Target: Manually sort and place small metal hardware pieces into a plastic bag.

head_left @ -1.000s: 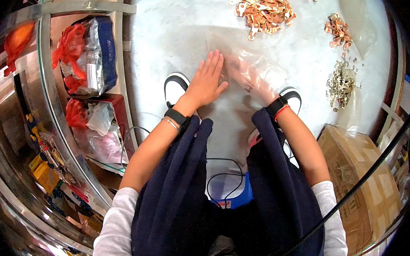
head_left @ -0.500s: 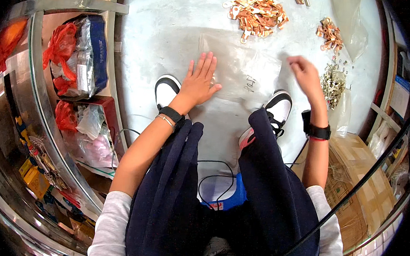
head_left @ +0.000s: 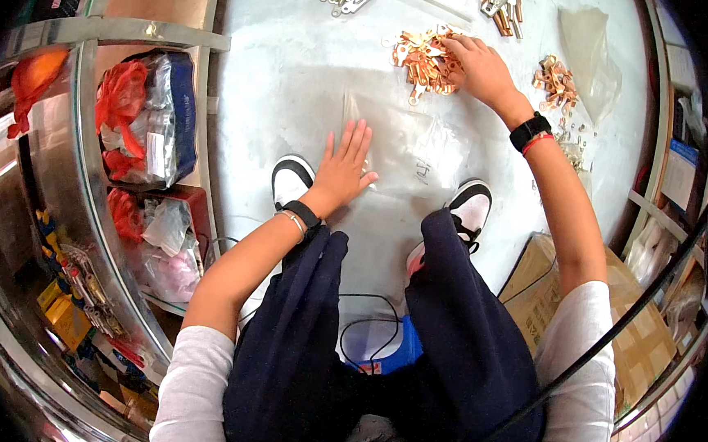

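Left hand [head_left: 339, 171] lies splayed at the left edge of the plastic bag [head_left: 413, 143]; right hand [head_left: 481, 70], hold unclear, overlaps copper cable lugs [head_left: 421, 65] beyond it, apparently picking, which calls for finger closure.

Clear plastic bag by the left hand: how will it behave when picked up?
The bag is probably floppy, since it lies flat and wrinkled. It's likely light for its size, as it looks thin and see-through.
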`<state>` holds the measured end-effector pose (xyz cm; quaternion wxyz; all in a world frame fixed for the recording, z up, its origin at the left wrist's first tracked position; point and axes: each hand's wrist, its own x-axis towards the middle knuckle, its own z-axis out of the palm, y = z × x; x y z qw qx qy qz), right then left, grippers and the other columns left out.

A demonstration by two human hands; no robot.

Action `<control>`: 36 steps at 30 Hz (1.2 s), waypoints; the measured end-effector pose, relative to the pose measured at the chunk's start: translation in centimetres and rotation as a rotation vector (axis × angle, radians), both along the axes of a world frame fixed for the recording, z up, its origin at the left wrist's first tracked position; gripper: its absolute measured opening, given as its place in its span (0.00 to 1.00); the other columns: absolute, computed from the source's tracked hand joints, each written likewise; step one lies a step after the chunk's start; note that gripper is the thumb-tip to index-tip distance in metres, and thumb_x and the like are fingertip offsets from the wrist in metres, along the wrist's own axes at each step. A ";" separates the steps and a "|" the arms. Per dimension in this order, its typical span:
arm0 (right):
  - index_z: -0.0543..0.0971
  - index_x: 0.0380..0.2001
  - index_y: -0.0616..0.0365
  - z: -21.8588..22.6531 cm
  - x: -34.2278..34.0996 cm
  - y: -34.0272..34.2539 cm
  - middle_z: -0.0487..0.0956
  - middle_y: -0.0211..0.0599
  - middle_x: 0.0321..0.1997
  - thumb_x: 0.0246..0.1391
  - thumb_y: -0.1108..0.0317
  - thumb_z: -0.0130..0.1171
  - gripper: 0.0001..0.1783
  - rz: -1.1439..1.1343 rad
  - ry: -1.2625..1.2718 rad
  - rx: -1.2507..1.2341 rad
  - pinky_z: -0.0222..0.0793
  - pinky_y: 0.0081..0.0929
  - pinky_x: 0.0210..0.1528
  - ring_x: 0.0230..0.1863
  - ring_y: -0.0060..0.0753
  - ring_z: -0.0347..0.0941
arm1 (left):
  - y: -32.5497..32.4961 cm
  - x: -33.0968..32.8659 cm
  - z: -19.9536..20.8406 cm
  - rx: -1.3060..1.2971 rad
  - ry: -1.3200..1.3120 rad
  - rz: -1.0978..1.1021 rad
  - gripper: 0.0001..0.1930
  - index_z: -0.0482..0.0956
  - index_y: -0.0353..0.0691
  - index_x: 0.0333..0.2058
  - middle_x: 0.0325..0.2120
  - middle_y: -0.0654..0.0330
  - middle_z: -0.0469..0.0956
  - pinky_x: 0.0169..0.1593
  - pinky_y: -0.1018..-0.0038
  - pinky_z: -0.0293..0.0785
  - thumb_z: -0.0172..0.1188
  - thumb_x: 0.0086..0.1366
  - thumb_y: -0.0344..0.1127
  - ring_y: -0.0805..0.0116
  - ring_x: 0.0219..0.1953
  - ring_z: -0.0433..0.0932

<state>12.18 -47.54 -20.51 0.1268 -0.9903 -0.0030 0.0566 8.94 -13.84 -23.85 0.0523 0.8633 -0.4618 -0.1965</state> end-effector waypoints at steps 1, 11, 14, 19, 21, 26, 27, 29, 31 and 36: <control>0.70 0.56 0.51 -0.2 -0.1 -0.1 0.72 0.38 0.56 0.46 0.68 0.61 0.30 -0.001 -0.043 0.000 0.66 0.36 0.56 0.56 0.43 0.67 | 0.0 0.1 0.0 0.013 0.018 -0.007 0.45 0.42 0.33 0.67 0.69 0.49 0.40 0.67 0.47 0.44 0.51 0.63 0.57 0.51 0.71 0.38; 0.73 0.48 0.56 -1.1 -3.7 2.0 0.74 0.40 0.47 0.45 0.70 0.61 0.23 -0.129 -0.136 0.088 0.68 0.37 0.50 0.47 0.45 0.71 | 0.4 0.2 0.1 -0.031 -0.004 -0.019 0.46 0.42 0.36 0.67 0.69 0.51 0.40 0.66 0.47 0.46 0.52 0.62 0.57 0.52 0.71 0.40; 0.72 0.49 0.55 -1.3 -4.4 2.8 0.74 0.42 0.48 0.46 0.71 0.60 0.24 -0.178 -0.160 0.128 0.69 0.37 0.50 0.49 0.46 0.71 | 0.4 0.2 0.1 -0.015 -0.004 -0.016 0.46 0.41 0.36 0.68 0.69 0.52 0.40 0.66 0.47 0.46 0.52 0.62 0.57 0.53 0.71 0.39; 0.72 0.50 0.55 -2.0 -5.6 3.6 0.71 0.43 0.52 0.48 0.73 0.58 0.23 -0.297 -0.173 0.254 0.72 0.38 0.47 0.47 0.48 0.72 | 0.4 0.3 0.1 0.018 0.005 -0.022 0.46 0.41 0.37 0.68 0.69 0.52 0.40 0.66 0.47 0.47 0.52 0.62 0.57 0.53 0.71 0.39; 0.72 0.50 0.55 -2.4 -6.1 3.6 0.70 0.43 0.54 0.48 0.74 0.57 0.22 -0.372 -0.146 0.312 0.73 0.37 0.46 0.44 0.48 0.74 | 0.4 0.3 0.2 -0.032 -0.006 -0.015 0.45 0.42 0.37 0.67 0.69 0.52 0.41 0.66 0.47 0.47 0.52 0.62 0.57 0.53 0.71 0.40; 0.72 0.50 0.55 -3.4 -6.5 3.3 0.73 0.43 0.48 0.49 0.74 0.57 0.22 -0.559 -0.173 0.483 0.74 0.32 0.42 0.38 0.41 0.77 | 0.5 0.4 0.5 -0.045 -0.015 -0.024 0.44 0.45 0.36 0.67 0.69 0.52 0.43 0.65 0.48 0.48 0.53 0.61 0.55 0.53 0.71 0.41; 0.72 0.50 0.55 -3.4 -6.6 3.2 0.74 0.42 0.46 0.49 0.75 0.57 0.22 -0.633 -0.146 0.523 0.74 0.30 0.42 0.37 0.38 0.77 | 0.5 0.4 0.5 -0.052 -0.015 -0.023 0.44 0.45 0.36 0.67 0.69 0.52 0.43 0.65 0.48 0.49 0.53 0.61 0.55 0.53 0.70 0.42; 0.72 0.51 0.56 -3.0 -7.3 3.0 0.74 0.38 0.43 0.49 0.74 0.58 0.23 -0.743 -0.105 0.858 0.73 0.26 0.40 0.36 0.31 0.76 | 0.6 0.5 0.6 -0.067 -0.014 -0.021 0.43 0.46 0.36 0.67 0.69 0.52 0.44 0.65 0.48 0.50 0.54 0.61 0.54 0.53 0.70 0.43; 0.71 0.53 0.61 -2.1 -8.8 2.8 0.73 0.32 0.41 0.51 0.75 0.57 0.24 -0.828 -0.032 1.118 0.70 0.19 0.40 0.37 0.22 0.73 | 0.6 0.6 0.7 -0.073 -0.006 -0.021 0.43 0.46 0.37 0.67 0.68 0.52 0.45 0.65 0.48 0.50 0.54 0.61 0.54 0.53 0.70 0.44; 0.68 0.56 0.64 -0.3 -13.2 2.7 0.72 0.31 0.40 0.54 0.76 0.55 0.24 -1.016 0.055 1.458 0.69 0.18 0.43 0.39 0.21 0.72 | 0.7 0.7 0.6 -0.090 -0.007 -0.017 0.43 0.47 0.38 0.67 0.68 0.52 0.46 0.64 0.48 0.52 0.55 0.61 0.53 0.53 0.70 0.45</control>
